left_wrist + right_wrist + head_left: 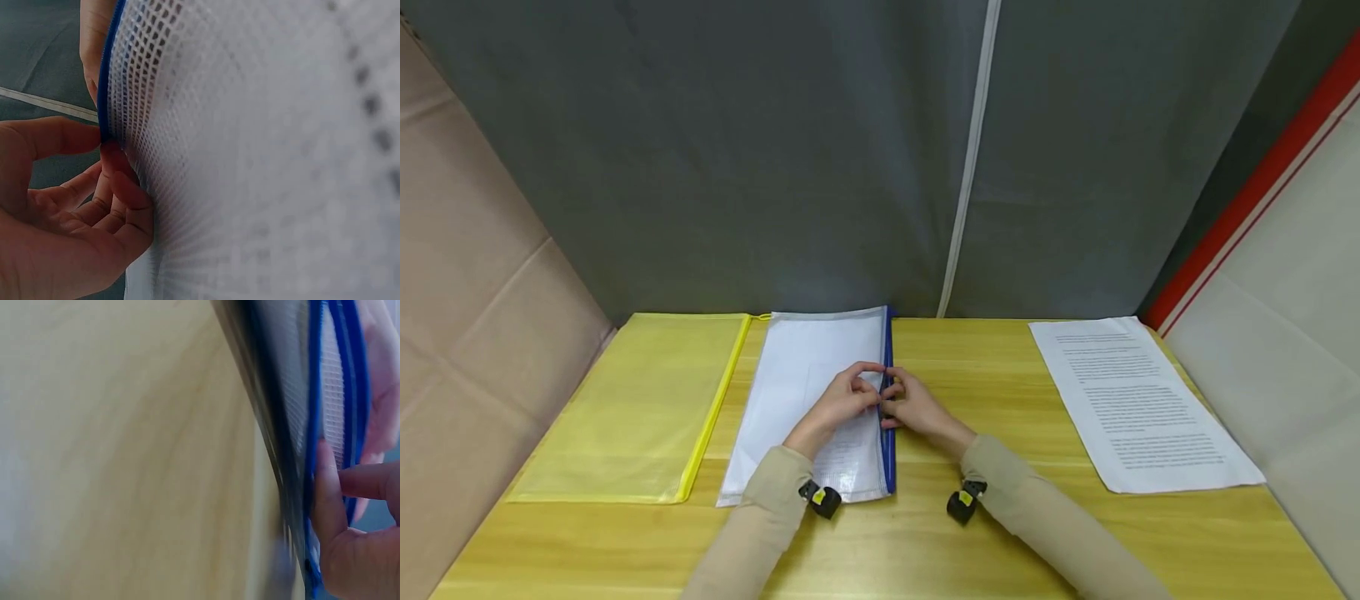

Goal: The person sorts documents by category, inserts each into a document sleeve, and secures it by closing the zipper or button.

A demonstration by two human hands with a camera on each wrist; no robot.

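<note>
A white mesh zip pouch (805, 392) with a blue zipper edge (890, 458) lies flat on the wooden table (970, 533). Both hands meet at the middle of that blue edge. My left hand (850, 396) pinches the upper side of the edge, thumb and fingers curled on it; the left wrist view shows the fingers (119, 187) against the mesh (262, 150) and the blue rim (107, 75). My right hand (910, 404) pinches the blue zipper band (312, 425) from the other side, the thumb (328, 487) pressed on it. The edge is parted slightly in the right wrist view.
A yellow zip pouch (632, 408) lies to the left of the white one. A stack of printed paper sheets (1138, 400) lies at the right of the table. A grey curtain (850, 150) hangs behind, and cardboard (467, 292) stands on the left.
</note>
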